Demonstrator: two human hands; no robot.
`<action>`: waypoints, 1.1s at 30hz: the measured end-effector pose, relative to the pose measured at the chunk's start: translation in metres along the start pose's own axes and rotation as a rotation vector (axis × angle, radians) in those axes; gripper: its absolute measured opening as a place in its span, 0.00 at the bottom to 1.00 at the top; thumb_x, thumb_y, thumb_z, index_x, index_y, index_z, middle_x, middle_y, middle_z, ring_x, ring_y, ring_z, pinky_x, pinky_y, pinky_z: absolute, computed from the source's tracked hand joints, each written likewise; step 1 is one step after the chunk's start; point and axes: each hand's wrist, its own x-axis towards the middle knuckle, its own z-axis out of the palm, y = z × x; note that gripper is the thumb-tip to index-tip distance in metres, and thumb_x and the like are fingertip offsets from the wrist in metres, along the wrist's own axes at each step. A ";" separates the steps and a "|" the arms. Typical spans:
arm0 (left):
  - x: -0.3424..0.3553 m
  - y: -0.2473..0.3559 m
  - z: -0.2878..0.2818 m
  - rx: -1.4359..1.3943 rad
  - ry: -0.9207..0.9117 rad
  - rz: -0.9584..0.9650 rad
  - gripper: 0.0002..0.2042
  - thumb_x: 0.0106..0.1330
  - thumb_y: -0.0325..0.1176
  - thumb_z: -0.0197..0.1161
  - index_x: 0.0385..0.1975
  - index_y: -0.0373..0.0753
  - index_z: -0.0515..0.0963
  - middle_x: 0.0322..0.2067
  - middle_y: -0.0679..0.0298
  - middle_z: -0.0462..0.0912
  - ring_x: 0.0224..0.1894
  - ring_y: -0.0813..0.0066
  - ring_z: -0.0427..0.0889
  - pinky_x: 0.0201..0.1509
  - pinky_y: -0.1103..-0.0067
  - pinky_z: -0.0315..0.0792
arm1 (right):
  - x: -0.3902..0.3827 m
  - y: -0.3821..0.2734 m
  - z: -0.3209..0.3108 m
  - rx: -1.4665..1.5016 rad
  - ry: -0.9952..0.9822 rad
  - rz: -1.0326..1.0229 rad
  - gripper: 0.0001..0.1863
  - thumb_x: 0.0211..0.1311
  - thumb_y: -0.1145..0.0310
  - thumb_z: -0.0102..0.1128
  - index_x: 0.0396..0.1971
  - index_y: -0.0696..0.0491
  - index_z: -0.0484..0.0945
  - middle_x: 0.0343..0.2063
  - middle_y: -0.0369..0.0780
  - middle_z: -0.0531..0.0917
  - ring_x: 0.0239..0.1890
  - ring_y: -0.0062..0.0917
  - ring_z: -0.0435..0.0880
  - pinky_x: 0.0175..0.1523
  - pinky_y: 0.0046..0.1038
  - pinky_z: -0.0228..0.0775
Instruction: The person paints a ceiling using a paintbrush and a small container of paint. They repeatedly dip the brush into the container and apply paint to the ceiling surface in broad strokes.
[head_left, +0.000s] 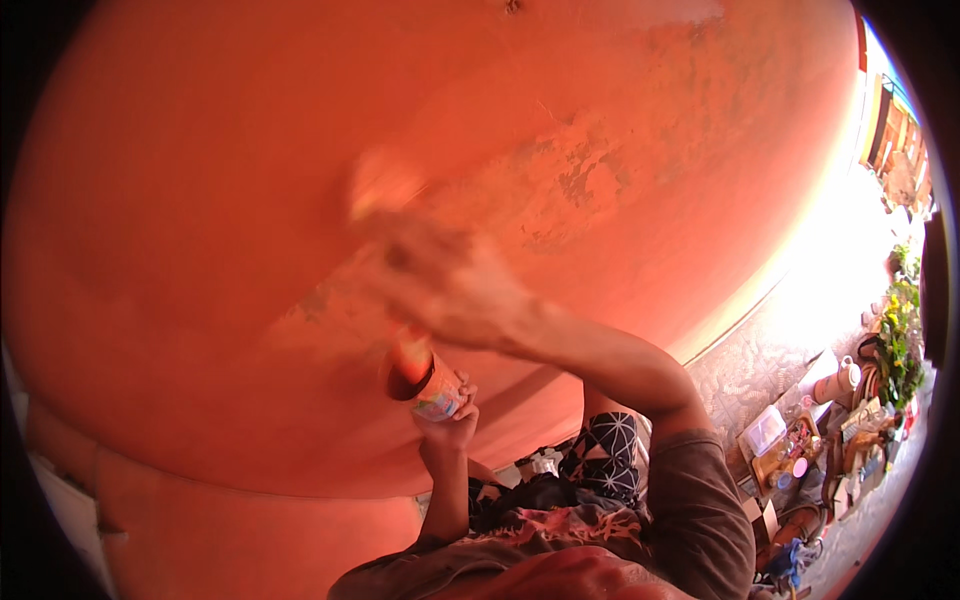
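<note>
My left hand (452,412) is wrapped around a small paint can (438,393) with a coloured label. The can is tilted, its mouth turned toward the wall and smeared orange at the rim. Above it, my right hand (450,280) is raised against the orange wall (250,180), blurred by motion. It grips what looks like a paintbrush (383,185), whose smeared, pale-orange end is at the wall. Patches of the wall near the brush are peeling and discoloured. An orange piece shows at the can's mouth just below my right hand; I cannot tell what it is.
Along the right side, a paved floor (735,370) carries clutter: a white box (765,430), a pale bucket (838,382), boards and loose items. A green leafy plant (900,340) grows beyond them. Strong sunlight falls at the wall's right end. A lower orange ledge (260,540) lies at the left.
</note>
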 end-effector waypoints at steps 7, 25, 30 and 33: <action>0.008 -0.010 0.016 0.009 -0.003 0.014 0.36 0.56 0.52 0.69 0.60 0.35 0.68 0.53 0.54 0.70 0.49 0.62 0.72 0.29 0.82 0.76 | -0.039 0.102 -0.046 0.394 0.250 0.545 0.08 0.66 0.76 0.56 0.43 0.59 0.79 0.37 0.37 0.83 0.40 0.20 0.82 0.43 0.25 0.75; 0.006 0.007 0.003 -0.021 -0.020 -0.081 0.34 0.57 0.53 0.68 0.59 0.37 0.72 0.54 0.55 0.69 0.48 0.61 0.73 0.29 0.81 0.75 | -0.004 0.067 -0.053 0.386 -0.033 0.146 0.11 0.61 0.70 0.58 0.42 0.55 0.82 0.42 0.44 0.83 0.41 0.35 0.85 0.45 0.29 0.79; 0.018 0.010 -0.002 -0.008 -0.094 -0.174 0.33 0.58 0.51 0.68 0.60 0.37 0.72 0.55 0.55 0.68 0.48 0.61 0.73 0.31 0.81 0.75 | -0.040 0.214 -0.155 0.471 0.421 0.311 0.07 0.67 0.75 0.55 0.39 0.63 0.79 0.41 0.41 0.79 0.41 0.28 0.84 0.50 0.33 0.82; 0.016 0.012 -0.006 -0.011 -0.062 -0.198 0.33 0.58 0.50 0.69 0.60 0.37 0.72 0.55 0.56 0.69 0.48 0.61 0.73 0.31 0.82 0.76 | -0.042 0.247 -0.217 0.205 0.575 0.466 0.10 0.68 0.73 0.53 0.35 0.61 0.82 0.38 0.37 0.80 0.42 0.24 0.82 0.51 0.29 0.80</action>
